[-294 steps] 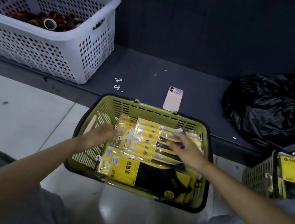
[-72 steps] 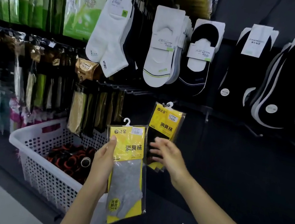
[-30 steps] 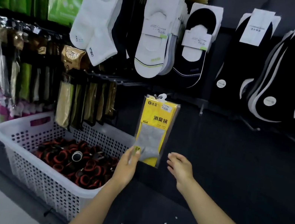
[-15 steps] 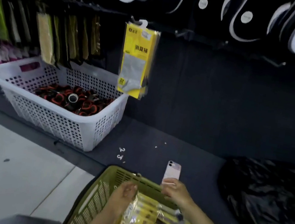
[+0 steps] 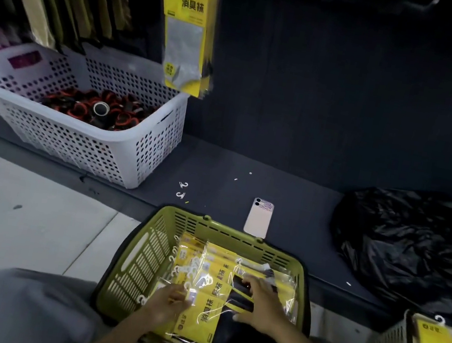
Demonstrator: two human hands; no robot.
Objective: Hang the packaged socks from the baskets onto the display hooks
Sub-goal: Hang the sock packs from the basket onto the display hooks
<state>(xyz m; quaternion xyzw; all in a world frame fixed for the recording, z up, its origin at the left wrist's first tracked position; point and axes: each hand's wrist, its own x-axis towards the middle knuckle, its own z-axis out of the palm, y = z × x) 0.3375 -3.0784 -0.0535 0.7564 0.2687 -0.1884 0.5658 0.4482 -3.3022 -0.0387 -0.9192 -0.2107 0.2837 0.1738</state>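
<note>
Step in hand: picking next pack from green basket. Sock packs lie stacked flat inside, hanger ends toward your left. Your right hand rests on stack, fingers spread flat, gripping nothing. Your left hand sits at hanger end of top pack, fingers bent; pinching or not, cannot tell. Hung packs dangle above. Next move likely: peel off one slippery pack, lift by header, raise to hung packs.

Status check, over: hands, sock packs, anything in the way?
Left hand and right hand on sock packs in green basket; left's hold unclear. Grey-sock pack hanging above. Nothing seen blocking.
</note>
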